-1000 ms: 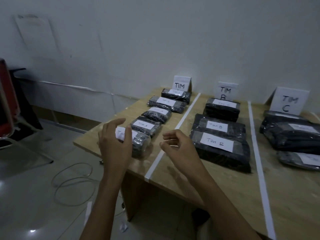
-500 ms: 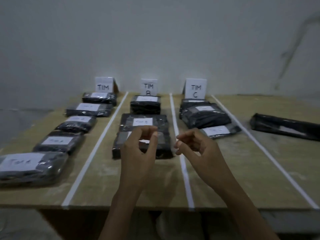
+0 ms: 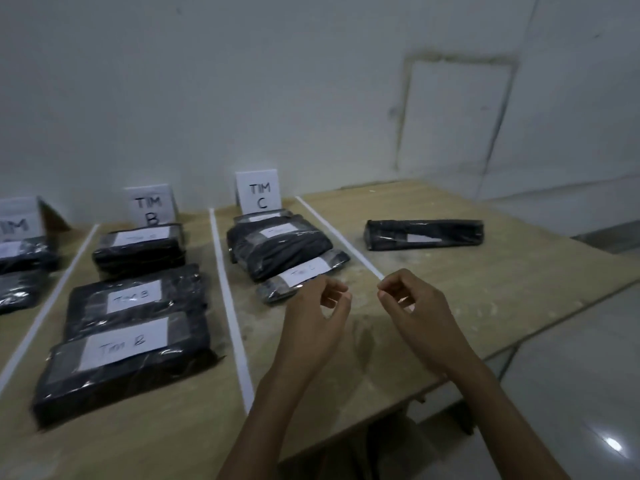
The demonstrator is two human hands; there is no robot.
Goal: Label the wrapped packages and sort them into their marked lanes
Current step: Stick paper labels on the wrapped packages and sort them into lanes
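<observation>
A long black wrapped package (image 3: 424, 234) lies flat on the table (image 3: 502, 289), right of the last white tape line (image 3: 332, 230) and outside the marked lanes. It has a pale patch on top that is too blurred to read.

In the lane under the "TIM C" sign (image 3: 258, 192) a bulky black bundle (image 3: 277, 247) rests partly on a flat labelled package (image 3: 304, 271), with another package (image 3: 263, 216) behind it against the sign.

Across the next tape line (image 3: 228, 306), the "TIM B" sign (image 3: 150, 206) heads a row of three labelled packages: far (image 3: 138, 249), middle (image 3: 136, 299) and near (image 3: 124, 358).

A third tape line (image 3: 45, 306) borders the leftmost lane, where a sign (image 3: 19, 220) cut off by the frame edge stands behind two more packages (image 3: 20, 251).

The left hand (image 3: 311, 320) hovers over lane C just beside the flat package, and the right hand (image 3: 412, 306) hovers over the near end of the rightmost line. Each has its fingers curled with thumb and forefinger close together. I cannot tell whether anything thin is pinched in them.

A pale wall (image 3: 311, 98) stands behind the table, and a glossy floor (image 3: 571, 393) shows at the right.
</observation>
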